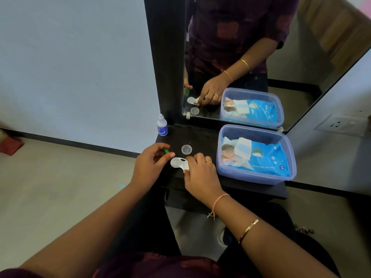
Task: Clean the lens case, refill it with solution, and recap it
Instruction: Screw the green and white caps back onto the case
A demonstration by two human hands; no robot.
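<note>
- Your left hand (pixel 148 165) is at the left front corner of the dark surface (pixel 200 141). Its fingers are curled and pinch a small green cap (pixel 166 150) between the thumb and the fingertips.
- Your right hand (pixel 200 171) is just beside it. Its fingers and thumb grip the right end of the white lens case (pixel 177 163).
- The lens case is low over the front edge of the surface, between your two hands. You cannot tell if it sits on the surface or is lifted a little. Its left cup has no cap on it and faces up. The right cup is hidden under your fingers.
- A clear cap (pixel 186 149) lies flat on the surface, just behind the lens case.
- A little white bottle (pixel 162 127) with a blue label stands upright at the back left corner of the surface. Its top is on.
- A blue box (pixel 251 177) sits on the right side of the surface, near your right hand. Inside it lies a blue pack of wet wipes (pixel 267 157) with a folded white sheet (pixel 243 149) on top.
- A mirror (pixel 301 67) stands behind the surface. It shows your hands, the caps and the box again.
</note>
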